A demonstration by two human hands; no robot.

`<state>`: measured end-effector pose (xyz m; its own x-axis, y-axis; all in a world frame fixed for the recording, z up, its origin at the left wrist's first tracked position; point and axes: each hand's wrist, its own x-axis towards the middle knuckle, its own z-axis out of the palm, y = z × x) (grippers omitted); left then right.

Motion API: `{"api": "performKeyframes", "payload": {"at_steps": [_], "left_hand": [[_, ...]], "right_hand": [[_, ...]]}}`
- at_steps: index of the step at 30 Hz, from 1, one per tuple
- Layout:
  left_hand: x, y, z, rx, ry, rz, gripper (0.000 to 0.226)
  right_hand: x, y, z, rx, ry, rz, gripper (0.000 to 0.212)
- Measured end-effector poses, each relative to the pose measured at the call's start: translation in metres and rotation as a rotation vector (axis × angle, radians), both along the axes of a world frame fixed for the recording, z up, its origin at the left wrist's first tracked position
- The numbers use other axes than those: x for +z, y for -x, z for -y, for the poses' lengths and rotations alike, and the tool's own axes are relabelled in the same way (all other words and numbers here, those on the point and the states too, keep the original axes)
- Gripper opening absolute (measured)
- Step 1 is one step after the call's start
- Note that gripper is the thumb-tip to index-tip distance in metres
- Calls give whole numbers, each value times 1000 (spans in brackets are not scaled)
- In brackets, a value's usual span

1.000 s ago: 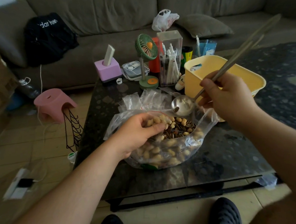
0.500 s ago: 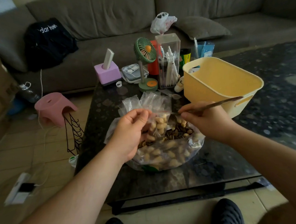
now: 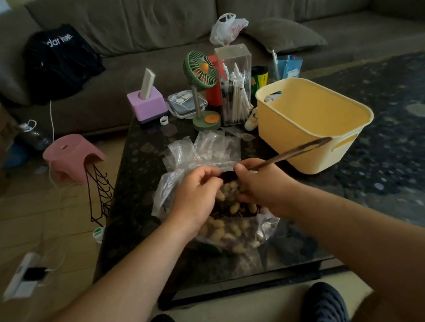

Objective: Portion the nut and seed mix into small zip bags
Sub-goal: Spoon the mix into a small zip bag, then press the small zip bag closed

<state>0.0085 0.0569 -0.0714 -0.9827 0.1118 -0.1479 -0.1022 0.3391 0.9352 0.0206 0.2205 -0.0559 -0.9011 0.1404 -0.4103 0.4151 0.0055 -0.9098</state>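
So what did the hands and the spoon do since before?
The right hand swung the ladle down from up high; its bowl now sits at the big nut bag. The left hand lifted from the nuts to meet it. Yellow basket and fan stayed put.

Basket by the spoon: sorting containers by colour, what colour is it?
Pale yellow basket, head view.

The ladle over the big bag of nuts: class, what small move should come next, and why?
Probably tip the ladle so its load drops into the small bag the left hand seems to hold. The right hand grips its handle, bowl between both hands above the big bag.
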Motion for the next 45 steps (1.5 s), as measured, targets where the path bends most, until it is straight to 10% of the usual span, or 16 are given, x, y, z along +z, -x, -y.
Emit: {"api": "performKeyframes", "payload": {"at_steps": [8,20,26,33,39,45], "left_hand": [[5,-6,13,-415,469,-230,44],[3,7,24,-93,-273,87,46],[3,8,23,-95,-320,154,39],[-5,8,14,-90,-228,167,72],[-2,11,7,-74,-265,94,33],[1,5,13,-176,-150,-20,37]], "right_hand": [[23,-13,0,136,211,33,23],[47,-10,-90,28,201,-189,18],[48,-25,-138,804,464,-18,77],[37,-29,-74,710,-310,73,29],[36,-11,-51,726,-1099,-209,37],[9,-4,-54,738,-1258,-281,18]]}}
